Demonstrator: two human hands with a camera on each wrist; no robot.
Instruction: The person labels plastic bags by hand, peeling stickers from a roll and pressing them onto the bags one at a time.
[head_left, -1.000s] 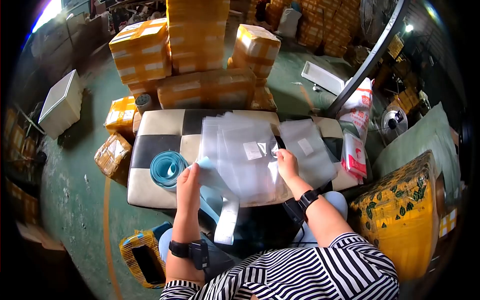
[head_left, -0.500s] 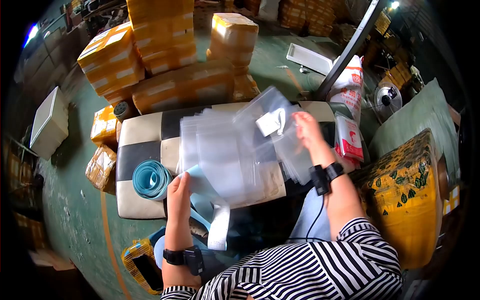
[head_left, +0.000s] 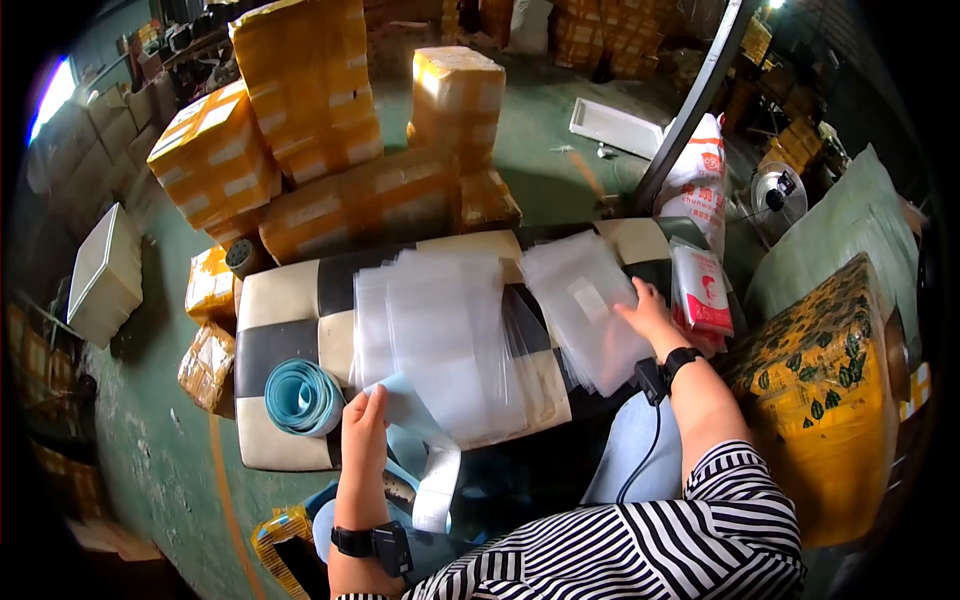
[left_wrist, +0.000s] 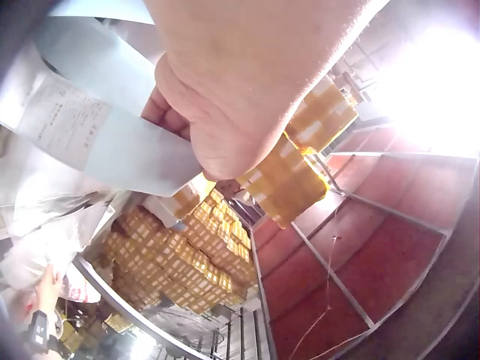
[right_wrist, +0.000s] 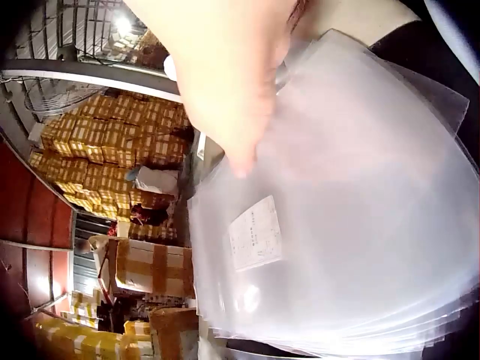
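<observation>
My left hand (head_left: 362, 430) pinches a pale blue backing strip (head_left: 412, 408) between thumb and fingers. A printed white label (left_wrist: 64, 124) hangs on that strip, in front of the bench edge. Beside this hand stands the coiled blue label roll (head_left: 302, 397). Clear plastic bags (head_left: 435, 335) lie fanned in a pile at the middle of the bench. My right hand (head_left: 650, 315) rests, fingers spread, at the right edge of a second pile of clear bags (right_wrist: 360, 210). A small white label (right_wrist: 255, 234) sticks to its top bag.
The bags lie on a black-and-cream checkered padded bench (head_left: 275, 345). A red-and-white packet (head_left: 702, 290) sits at its right end. Taped cartons (head_left: 360, 200) stand behind it, and a yellow-wrapped parcel (head_left: 820, 410) is close on the right. A dark post (head_left: 690, 120) slants up behind the packet.
My right hand carried a labelled clear bag from the middle pile to the right, and the bag now lies on the right pile, let go. My left hand still pinches the strip.
</observation>
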